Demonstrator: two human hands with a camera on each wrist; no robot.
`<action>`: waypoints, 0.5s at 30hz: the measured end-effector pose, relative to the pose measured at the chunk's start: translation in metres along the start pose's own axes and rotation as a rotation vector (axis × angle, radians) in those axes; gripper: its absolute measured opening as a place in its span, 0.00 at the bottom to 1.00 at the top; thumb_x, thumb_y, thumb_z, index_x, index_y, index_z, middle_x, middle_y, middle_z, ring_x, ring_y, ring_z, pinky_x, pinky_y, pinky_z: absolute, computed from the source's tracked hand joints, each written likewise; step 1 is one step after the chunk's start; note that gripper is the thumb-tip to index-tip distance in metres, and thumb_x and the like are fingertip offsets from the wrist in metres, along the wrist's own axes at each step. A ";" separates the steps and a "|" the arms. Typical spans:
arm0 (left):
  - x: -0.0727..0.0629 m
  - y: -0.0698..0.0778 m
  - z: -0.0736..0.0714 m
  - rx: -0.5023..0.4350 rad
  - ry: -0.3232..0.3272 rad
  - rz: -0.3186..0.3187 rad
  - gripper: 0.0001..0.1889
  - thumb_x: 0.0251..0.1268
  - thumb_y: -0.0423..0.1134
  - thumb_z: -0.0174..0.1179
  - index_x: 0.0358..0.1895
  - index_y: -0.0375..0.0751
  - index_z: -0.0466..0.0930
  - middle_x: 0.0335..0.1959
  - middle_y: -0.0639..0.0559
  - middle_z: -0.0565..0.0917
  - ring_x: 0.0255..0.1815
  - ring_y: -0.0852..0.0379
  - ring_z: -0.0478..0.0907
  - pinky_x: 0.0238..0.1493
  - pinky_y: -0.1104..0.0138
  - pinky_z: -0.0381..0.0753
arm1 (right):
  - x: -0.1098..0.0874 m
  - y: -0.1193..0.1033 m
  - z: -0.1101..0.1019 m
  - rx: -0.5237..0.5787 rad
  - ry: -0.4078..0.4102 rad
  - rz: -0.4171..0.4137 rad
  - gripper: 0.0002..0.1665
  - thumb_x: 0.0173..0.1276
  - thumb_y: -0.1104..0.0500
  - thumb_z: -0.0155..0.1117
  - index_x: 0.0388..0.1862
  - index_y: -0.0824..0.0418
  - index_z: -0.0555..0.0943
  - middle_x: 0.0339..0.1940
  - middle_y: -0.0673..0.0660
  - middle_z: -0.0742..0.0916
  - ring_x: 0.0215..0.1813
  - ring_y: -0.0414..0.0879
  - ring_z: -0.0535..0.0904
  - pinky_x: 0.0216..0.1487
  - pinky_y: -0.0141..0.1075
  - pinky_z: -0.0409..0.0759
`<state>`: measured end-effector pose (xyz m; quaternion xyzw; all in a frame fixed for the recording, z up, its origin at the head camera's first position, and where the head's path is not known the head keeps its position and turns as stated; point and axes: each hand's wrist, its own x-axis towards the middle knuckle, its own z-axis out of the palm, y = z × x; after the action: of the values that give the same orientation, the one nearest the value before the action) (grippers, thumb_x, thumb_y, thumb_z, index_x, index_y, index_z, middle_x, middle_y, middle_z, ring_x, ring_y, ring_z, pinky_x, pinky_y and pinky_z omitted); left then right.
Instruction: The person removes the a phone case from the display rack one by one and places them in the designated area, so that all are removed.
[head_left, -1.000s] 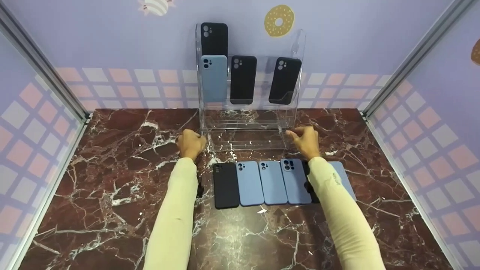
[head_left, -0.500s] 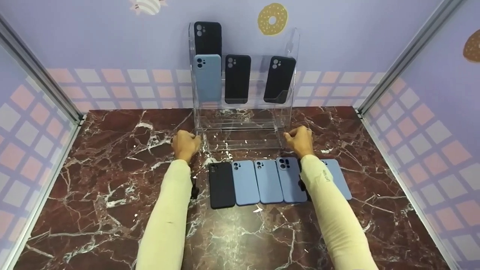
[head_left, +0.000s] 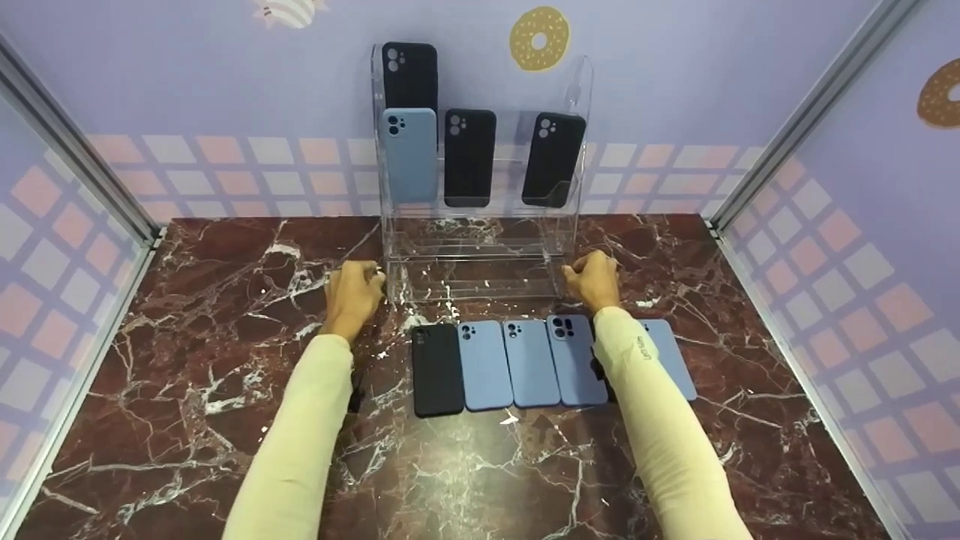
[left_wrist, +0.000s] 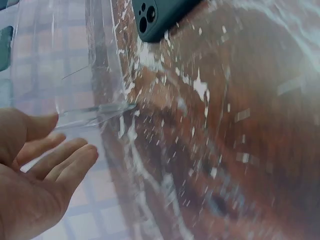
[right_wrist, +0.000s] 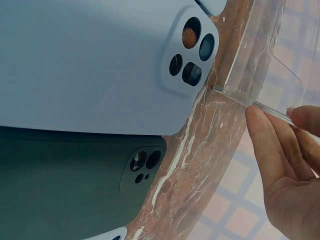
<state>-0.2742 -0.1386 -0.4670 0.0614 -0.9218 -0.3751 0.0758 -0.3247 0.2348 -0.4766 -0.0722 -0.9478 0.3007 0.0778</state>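
A clear acrylic display stand (head_left: 480, 256) stands on the marbled table against the back wall. My right hand (head_left: 592, 281) pinches its right side edge between thumb and fingers; the right wrist view shows the edge (right_wrist: 270, 111) there. My left hand (head_left: 351, 296) is just off the stand's left side, its fingers loosely bent and holding nothing in the left wrist view. On the stand lean a black phone case (head_left: 410, 75) at the top left, a light blue case (head_left: 410, 161) below it, a black case (head_left: 469, 161) mid-row, and a tilted black case (head_left: 553, 161) on the right.
In front of the stand several phone cases lie in a row: a black case (head_left: 438, 375), light blue cases (head_left: 486, 371), a blue-grey case (head_left: 577, 367), and a dark one partly under my right forearm. Purple panels (head_left: 225, 90) enclose the back and sides.
My left hand has come away from the stand's left side, moving left and opening. My right hand stays at the right edge. The whole view has shifted slightly, making everything appear further left.
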 end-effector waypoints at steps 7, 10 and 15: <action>-0.011 0.013 -0.019 -0.011 0.178 0.140 0.12 0.70 0.33 0.62 0.51 0.29 0.84 0.46 0.35 0.86 0.47 0.37 0.83 0.53 0.48 0.78 | 0.000 0.000 -0.001 0.008 -0.006 -0.015 0.14 0.66 0.57 0.69 0.37 0.68 0.89 0.49 0.69 0.88 0.56 0.66 0.82 0.60 0.56 0.76; -0.014 0.027 -0.025 -0.010 0.212 0.218 0.11 0.69 0.33 0.63 0.50 0.30 0.83 0.43 0.36 0.85 0.45 0.39 0.82 0.52 0.49 0.78 | 0.000 -0.001 -0.001 0.010 -0.010 -0.025 0.14 0.67 0.57 0.69 0.37 0.68 0.89 0.48 0.69 0.88 0.56 0.66 0.82 0.61 0.55 0.76; -0.014 0.067 -0.028 0.015 0.181 0.313 0.15 0.73 0.34 0.60 0.57 0.31 0.80 0.51 0.37 0.84 0.51 0.41 0.80 0.57 0.52 0.78 | 0.001 -0.002 -0.001 -0.002 -0.012 -0.025 0.14 0.66 0.56 0.68 0.36 0.68 0.90 0.49 0.68 0.88 0.57 0.66 0.82 0.61 0.55 0.76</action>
<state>-0.2593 -0.1078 -0.4016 -0.0487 -0.9123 -0.3448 0.2155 -0.3258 0.2343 -0.4743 -0.0586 -0.9494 0.2989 0.0761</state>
